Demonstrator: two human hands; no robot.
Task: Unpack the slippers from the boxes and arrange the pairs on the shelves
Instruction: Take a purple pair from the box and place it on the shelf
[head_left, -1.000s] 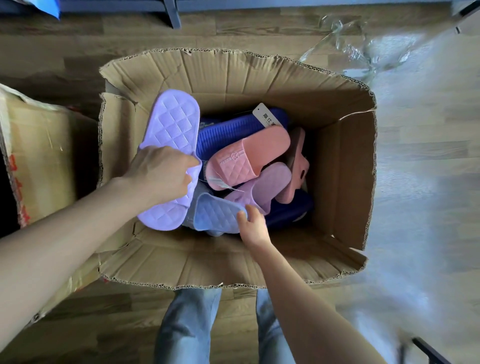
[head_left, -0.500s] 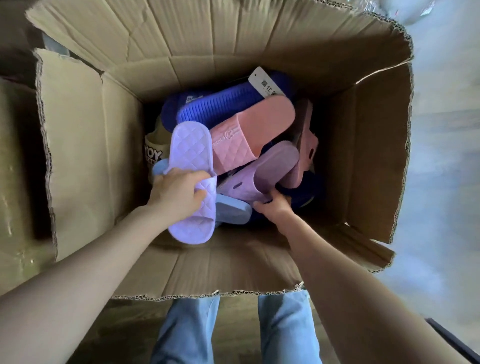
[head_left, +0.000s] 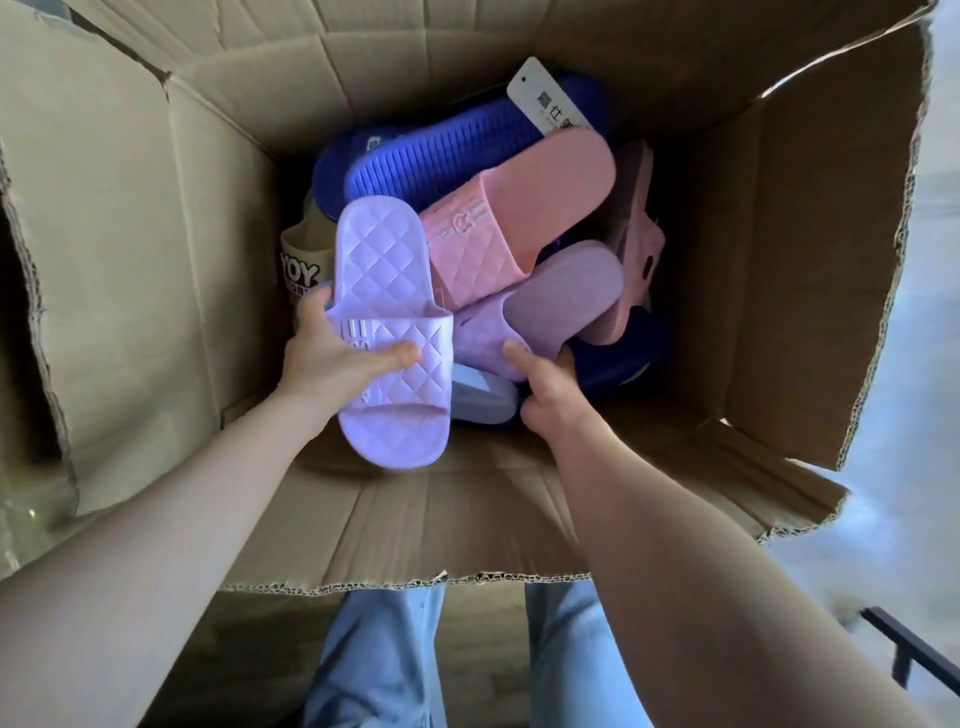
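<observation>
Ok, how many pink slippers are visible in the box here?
2. The flat pink slipper lies on top of the pile in the cardboard box. The edge-on pink slipper stands on its side just right of it. More may be buried underneath.

In the cardboard box (head_left: 156, 270), the left hand (head_left: 332, 364) grips 1 quilted slipper (head_left: 387, 291). Just right of that grip, the right hand (head_left: 550, 400) seemingly holds a smooth slipper (head_left: 561, 291), with a ribbed slipper (head_left: 441, 150) beyond.

Blue jeans (head_left: 379, 670) bottom centre; pale floor (head_left: 935, 374) right; dark metal frame (head_left: 909, 640) lower right corner.
</observation>
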